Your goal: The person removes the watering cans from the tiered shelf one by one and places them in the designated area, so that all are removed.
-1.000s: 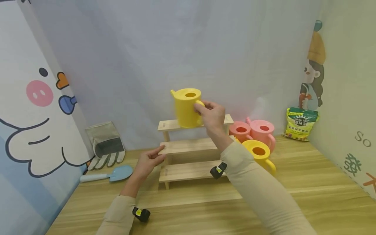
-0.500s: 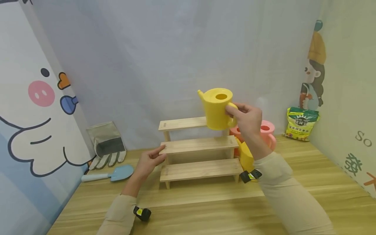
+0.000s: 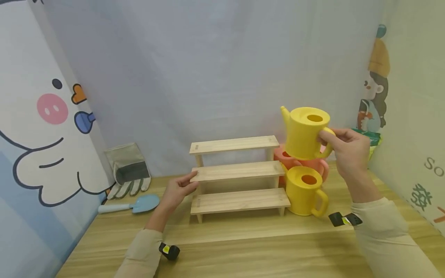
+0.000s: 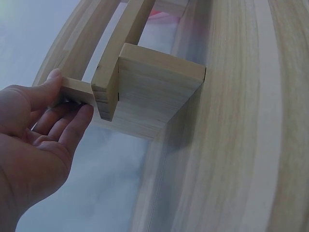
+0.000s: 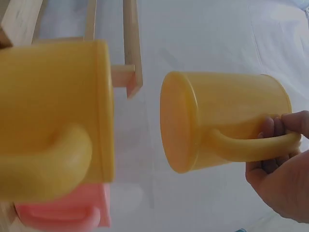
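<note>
My right hand (image 3: 354,154) holds a yellow watering can (image 3: 303,135) by its handle, raised in the air right of a three-tier wooden shelf (image 3: 238,172). The can stays roughly upright, spout toward the left. Below it on the table stands a second yellow watering can (image 3: 301,195); in the right wrist view this lower can (image 5: 48,106) shows at the left, apart from the held can (image 5: 231,116). Behind it, a red watering can (image 3: 281,154) and a pink one (image 3: 326,170) are partly hidden. My left hand (image 3: 176,191) pinches the left end of the shelf's middle board, thumb on top.
A grey-white glove (image 3: 130,170) leans against the back wall at left. In front of it lies a light-blue trowel (image 3: 145,204). A green and yellow bag (image 3: 373,138) at the right is mostly hidden behind my right hand. Printed cloth walls enclose the table (image 3: 243,247).
My right hand has carried the yellow watering can rightward, from over the shelf's top board to above the other cans. My left hand keeps its place on the shelf.
</note>
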`<move>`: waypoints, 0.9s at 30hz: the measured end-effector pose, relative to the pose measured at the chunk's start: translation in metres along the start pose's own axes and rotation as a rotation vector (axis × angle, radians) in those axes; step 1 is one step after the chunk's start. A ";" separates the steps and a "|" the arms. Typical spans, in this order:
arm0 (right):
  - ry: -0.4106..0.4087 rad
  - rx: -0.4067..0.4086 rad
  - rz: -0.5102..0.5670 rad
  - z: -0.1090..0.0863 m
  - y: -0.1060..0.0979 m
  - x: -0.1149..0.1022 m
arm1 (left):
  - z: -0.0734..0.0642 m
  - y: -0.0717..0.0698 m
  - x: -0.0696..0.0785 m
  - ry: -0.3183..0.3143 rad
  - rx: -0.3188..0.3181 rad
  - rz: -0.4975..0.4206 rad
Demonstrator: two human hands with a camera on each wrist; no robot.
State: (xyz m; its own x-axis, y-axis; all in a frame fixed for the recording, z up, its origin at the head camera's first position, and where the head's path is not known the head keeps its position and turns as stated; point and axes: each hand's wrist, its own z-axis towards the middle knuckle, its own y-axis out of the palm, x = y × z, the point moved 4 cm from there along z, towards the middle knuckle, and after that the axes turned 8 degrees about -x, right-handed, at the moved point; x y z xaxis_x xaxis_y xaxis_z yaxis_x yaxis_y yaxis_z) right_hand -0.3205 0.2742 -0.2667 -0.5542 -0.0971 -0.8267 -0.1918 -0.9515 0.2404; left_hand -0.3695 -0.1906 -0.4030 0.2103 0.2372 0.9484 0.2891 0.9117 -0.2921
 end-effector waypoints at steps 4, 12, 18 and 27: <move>-0.052 0.023 0.050 -0.003 -0.026 -0.002 | 0.001 0.000 0.001 0.004 -0.008 -0.002; 0.046 0.082 0.007 -0.008 -0.069 0.001 | -0.001 -0.001 0.003 0.008 -0.005 -0.003; 0.052 0.048 0.097 -0.014 -0.098 0.007 | -0.001 0.000 0.002 0.018 -0.014 -0.008; 0.061 -0.091 -0.004 -0.023 -0.137 0.018 | 0.001 0.003 0.002 0.020 -0.009 -0.012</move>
State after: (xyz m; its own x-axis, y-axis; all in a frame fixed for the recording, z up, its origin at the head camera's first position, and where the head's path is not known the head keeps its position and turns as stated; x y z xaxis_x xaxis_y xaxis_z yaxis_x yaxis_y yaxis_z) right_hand -0.2852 0.3963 -0.3267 -0.5026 -0.1082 -0.8577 -0.1183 -0.9742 0.1922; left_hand -0.3692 -0.1874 -0.4020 0.2249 0.2195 0.9493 0.3000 0.9113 -0.2818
